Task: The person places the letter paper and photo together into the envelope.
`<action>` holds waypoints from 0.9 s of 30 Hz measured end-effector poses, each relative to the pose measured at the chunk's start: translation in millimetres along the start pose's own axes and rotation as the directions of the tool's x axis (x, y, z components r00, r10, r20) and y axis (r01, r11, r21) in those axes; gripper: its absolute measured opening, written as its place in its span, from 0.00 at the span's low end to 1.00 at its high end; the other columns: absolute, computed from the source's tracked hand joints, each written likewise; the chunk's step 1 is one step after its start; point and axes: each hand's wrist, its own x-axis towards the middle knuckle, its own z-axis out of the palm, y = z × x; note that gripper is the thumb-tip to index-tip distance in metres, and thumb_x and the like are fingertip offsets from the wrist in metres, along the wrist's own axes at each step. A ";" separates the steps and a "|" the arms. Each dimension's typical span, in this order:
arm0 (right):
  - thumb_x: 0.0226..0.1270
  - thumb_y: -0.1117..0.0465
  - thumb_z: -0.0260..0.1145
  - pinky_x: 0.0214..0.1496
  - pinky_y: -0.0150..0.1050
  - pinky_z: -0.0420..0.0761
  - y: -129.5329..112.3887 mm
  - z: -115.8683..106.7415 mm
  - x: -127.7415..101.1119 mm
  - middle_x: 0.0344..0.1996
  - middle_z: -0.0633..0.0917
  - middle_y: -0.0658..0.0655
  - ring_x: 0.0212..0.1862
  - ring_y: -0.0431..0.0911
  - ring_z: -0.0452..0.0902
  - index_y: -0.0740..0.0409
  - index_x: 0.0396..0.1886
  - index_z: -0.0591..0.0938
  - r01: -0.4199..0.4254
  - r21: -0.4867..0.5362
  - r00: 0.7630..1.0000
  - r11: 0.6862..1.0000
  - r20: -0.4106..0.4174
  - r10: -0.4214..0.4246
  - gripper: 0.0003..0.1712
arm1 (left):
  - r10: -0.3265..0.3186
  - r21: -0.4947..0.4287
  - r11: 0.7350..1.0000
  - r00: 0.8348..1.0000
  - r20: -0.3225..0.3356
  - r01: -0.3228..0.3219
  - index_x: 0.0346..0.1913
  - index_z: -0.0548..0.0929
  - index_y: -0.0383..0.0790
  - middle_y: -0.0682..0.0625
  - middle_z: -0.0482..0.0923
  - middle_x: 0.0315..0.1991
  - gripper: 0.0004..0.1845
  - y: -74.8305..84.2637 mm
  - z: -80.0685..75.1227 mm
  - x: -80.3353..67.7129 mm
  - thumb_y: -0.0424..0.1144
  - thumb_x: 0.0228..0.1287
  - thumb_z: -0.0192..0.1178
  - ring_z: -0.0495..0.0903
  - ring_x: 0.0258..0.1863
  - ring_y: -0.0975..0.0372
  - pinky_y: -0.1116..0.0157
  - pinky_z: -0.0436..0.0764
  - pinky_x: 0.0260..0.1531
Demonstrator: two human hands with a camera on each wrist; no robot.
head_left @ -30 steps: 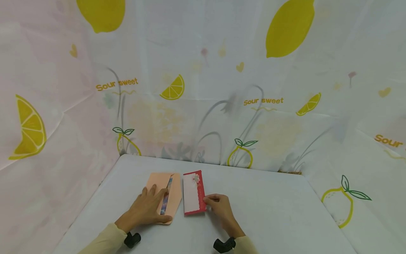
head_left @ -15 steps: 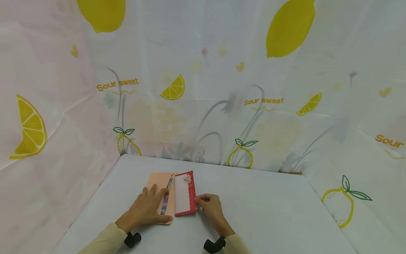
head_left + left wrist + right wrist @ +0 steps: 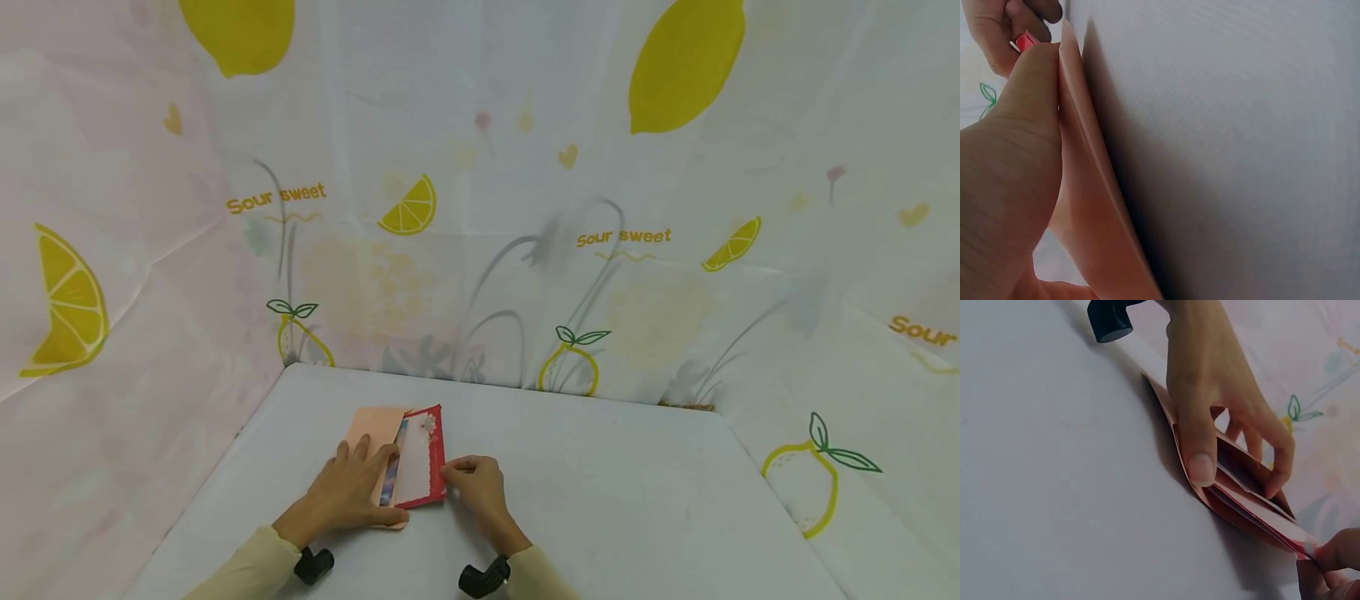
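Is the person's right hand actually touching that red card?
Touching. The head view shows the right hand pinching the red card's edge.

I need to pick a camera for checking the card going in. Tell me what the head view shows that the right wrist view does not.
Only the head view shows the whole layout: the red card lying over the open side of the peach envelope, the white table, and the lemon-print curtain.

Only the right wrist view shows, from the side, the card's edge lying between the envelope's layers.

Both show the left hand resting on the envelope and the right hand with its pinching grip on the card's edge.
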 end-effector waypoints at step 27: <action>0.64 0.62 0.75 0.24 0.32 0.72 -13.2 37.8 -1.1 0.23 0.84 0.47 0.24 0.38 0.73 0.59 0.30 0.89 0.013 -0.035 0.998 0.999 0.058 -0.011 0.06 | 0.004 0.010 1.000 1.000 -0.027 -0.004 0.67 0.75 0.50 0.31 0.69 0.61 0.55 1.9 -0.8 -0.4 0.80 0.37 0.71 0.71 0.48 0.39 0.38 0.77 0.44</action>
